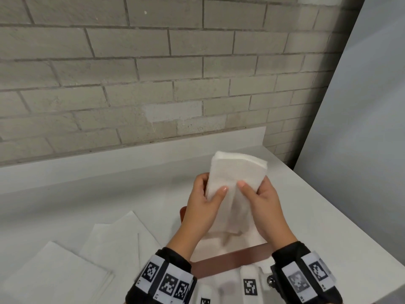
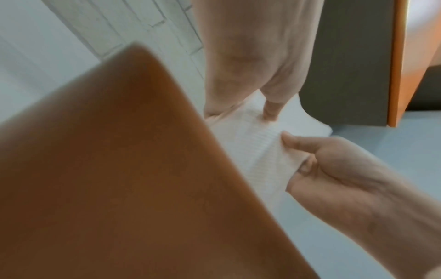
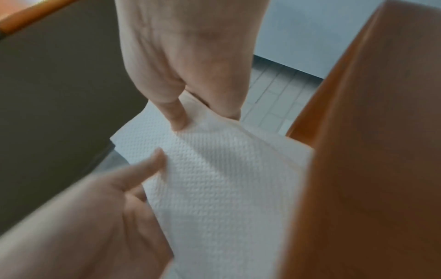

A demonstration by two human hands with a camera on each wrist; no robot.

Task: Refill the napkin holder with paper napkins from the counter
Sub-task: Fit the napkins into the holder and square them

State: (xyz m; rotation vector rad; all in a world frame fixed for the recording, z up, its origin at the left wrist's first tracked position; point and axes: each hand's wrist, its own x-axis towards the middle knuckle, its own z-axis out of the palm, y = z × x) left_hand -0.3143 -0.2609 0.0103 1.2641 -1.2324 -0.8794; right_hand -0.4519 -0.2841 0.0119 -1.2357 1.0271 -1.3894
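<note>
Over the white counter [image 1: 311, 207] I hold a thick stack of white embossed napkins [image 1: 234, 172] upright with both hands. My left hand [image 1: 203, 202] grips its left side, thumb on the front face. My right hand [image 1: 260, 200] grips the right side the same way. The stack's lower end sits in the brown napkin holder [image 1: 232, 262], between its walls. In the left wrist view the napkins [image 2: 250, 151] lie between my left hand [image 2: 238, 98] and the holder wall [image 2: 119, 169]. The right wrist view shows my right hand [image 3: 190, 75] pinching the napkins [image 3: 226, 179] beside the holder [image 3: 369, 151].
More loose napkins lie on the counter at the left: a flat pile [image 1: 54, 275] near the front and spread sheets [image 1: 118, 238] behind it. A brick wall [image 1: 153, 73] backs the counter. The counter's right edge [image 1: 341, 218] drops off beside a grey panel [image 1: 361, 128].
</note>
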